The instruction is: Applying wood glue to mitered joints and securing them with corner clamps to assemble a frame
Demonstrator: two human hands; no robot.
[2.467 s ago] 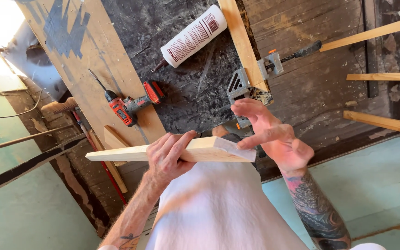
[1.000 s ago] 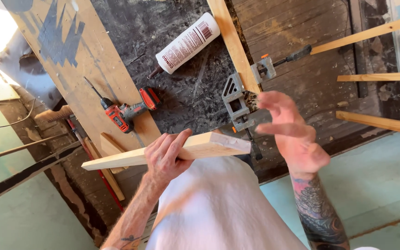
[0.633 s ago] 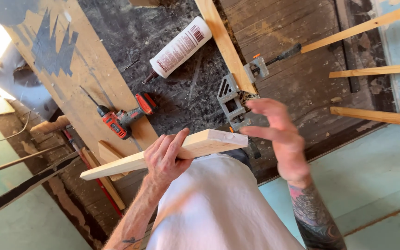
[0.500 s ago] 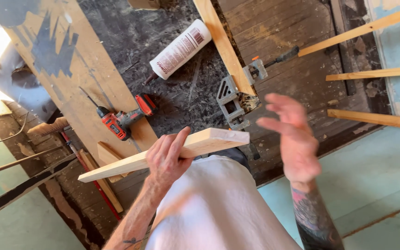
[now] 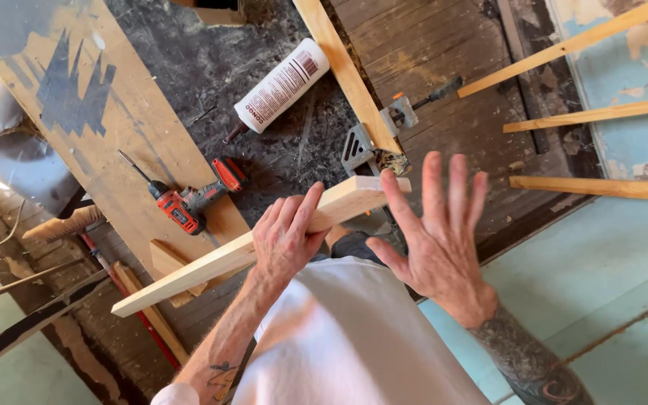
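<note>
The person wears a plain white shirt (image 5: 354, 337) that fills the lower middle of the view. Both hands are bare, with no gloves, rings or watch visible. The left hand (image 5: 286, 240) leads to a forearm with a small dark tattoo near the elbow. The right hand (image 5: 433, 240) leads to a forearm covered in dense dark tattoo work.

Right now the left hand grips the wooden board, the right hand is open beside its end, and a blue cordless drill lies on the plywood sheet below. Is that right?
Not quite: the cordless drill is red and black, not blue, as the head view shows. The rest holds: the left hand grips the wooden board, the right hand is open beside its end, and the drill lies on the plywood sheet.
</note>
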